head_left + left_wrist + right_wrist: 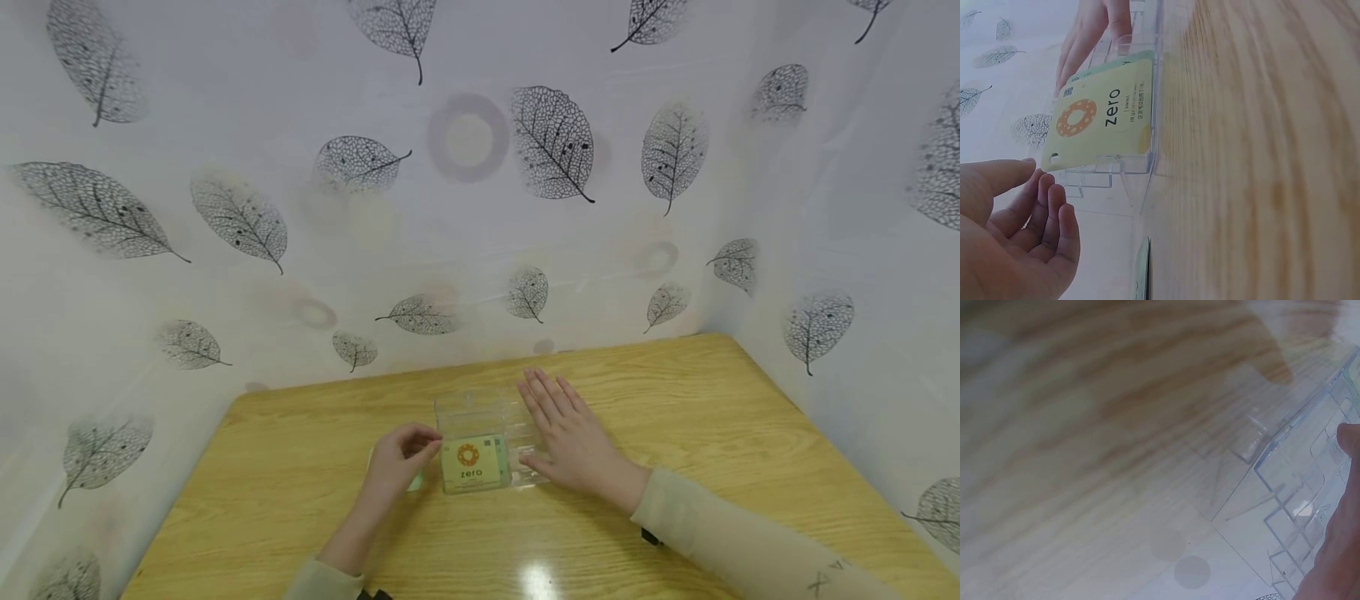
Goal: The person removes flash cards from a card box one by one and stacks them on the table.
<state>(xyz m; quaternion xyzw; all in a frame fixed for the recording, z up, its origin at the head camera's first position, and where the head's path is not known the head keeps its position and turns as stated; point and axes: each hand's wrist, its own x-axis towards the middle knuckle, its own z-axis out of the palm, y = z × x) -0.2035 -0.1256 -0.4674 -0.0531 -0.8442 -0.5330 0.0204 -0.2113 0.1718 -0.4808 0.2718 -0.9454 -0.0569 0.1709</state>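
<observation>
A pale yellow card printed "zero" with an orange ring stands in a clear plastic stepped holder. Behind it a green card peeks out. My left hand is at the holder's left side, where thumb and index finger pinch the upper corner of the "zero" card; the other fingers curl loosely. Spread over the holder's right part, my right hand rests with fingers straight and thumb on the clear plastic. A green card lies on the table by the left hand, mostly hidden in the head view.
The wood-grain table runs back to a pale curtain with leaf prints, which also rises on both sides. A bright light reflection shows on the table's front part.
</observation>
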